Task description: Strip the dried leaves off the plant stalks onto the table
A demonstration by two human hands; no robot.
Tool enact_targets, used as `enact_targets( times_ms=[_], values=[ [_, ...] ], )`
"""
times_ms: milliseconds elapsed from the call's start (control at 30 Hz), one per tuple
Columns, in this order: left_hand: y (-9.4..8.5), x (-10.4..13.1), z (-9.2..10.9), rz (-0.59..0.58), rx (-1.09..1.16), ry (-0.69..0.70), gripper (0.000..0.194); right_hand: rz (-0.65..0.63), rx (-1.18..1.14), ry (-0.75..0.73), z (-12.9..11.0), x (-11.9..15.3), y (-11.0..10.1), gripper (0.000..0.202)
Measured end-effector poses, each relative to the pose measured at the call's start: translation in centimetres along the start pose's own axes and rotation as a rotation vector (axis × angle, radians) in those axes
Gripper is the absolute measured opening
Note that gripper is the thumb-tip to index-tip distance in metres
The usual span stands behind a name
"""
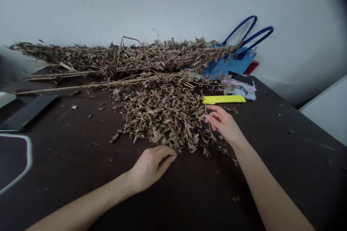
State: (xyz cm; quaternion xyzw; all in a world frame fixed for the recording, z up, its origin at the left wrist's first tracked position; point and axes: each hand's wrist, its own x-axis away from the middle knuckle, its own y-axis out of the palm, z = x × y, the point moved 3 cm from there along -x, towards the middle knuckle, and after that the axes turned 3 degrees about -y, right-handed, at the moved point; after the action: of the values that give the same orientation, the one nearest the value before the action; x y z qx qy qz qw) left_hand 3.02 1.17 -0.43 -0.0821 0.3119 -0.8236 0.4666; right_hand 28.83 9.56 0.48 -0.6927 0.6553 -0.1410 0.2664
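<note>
A loose pile of dried leaves (168,112) lies in the middle of the dark table (67,173). At the pile's front edge, my left hand (154,166) is closed, thumb and fingertips pressed together; what lies between them, if anything, is too small to name. My right hand (221,121) pinches a thin dry stem (209,126) at the pile's right side, just below a yellow-handled tool (223,99). Behind the pile, long bundles of dried stalks (108,57) stretch along the wall.
A blue bag (230,65) with dark blue handles stands at the back right, beside a phone (240,78) on a crumpled cloth (248,90). Gold scissor handles (189,85) show behind the pile. A dark flat device (28,112) and a white-rimmed object (29,155) lie left.
</note>
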Motion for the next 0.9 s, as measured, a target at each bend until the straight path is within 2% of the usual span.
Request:
enact_targets(
  times_ms=[100,267,333,467,533,633,900],
  values=[
    [-0.1,-0.2,-0.1,0.009,0.101,-0.1,0.018,-0.006,-0.206,0.005,-0.9,0.4,0.2,0.036],
    [-0.1,-0.4,-0.4,0.013,0.325,-0.248,0.02,-0.019,-0.219,-0.03,-2.8,1.5,0.8,0.027],
    [-0.1,-0.5,-0.5,0.019,0.41,-0.285,0.02,-0.093,-0.182,-0.042,-4.0,2.1,1.6,0.025],
    [-0.2,-0.6,-0.7,0.055,0.541,-0.344,0.023,-0.319,-0.134,-0.084,-6.2,3.6,3.9,0.019],
    [-0.2,-0.7,-0.7,0.065,0.574,-0.358,0.024,-0.393,-0.104,-0.114,-6.9,4.4,5.1,0.016],
    [-0.3,-0.7,-0.6,0.063,0.599,-0.348,0.025,-0.428,-0.027,-0.146,-7.5,5.1,6.2,0.012],
    [-0.3,-0.8,-0.9,0.057,0.542,-0.357,0.023,-0.483,0.02,-0.196,-8.3,5.7,7.2,0.005]
  ],
)
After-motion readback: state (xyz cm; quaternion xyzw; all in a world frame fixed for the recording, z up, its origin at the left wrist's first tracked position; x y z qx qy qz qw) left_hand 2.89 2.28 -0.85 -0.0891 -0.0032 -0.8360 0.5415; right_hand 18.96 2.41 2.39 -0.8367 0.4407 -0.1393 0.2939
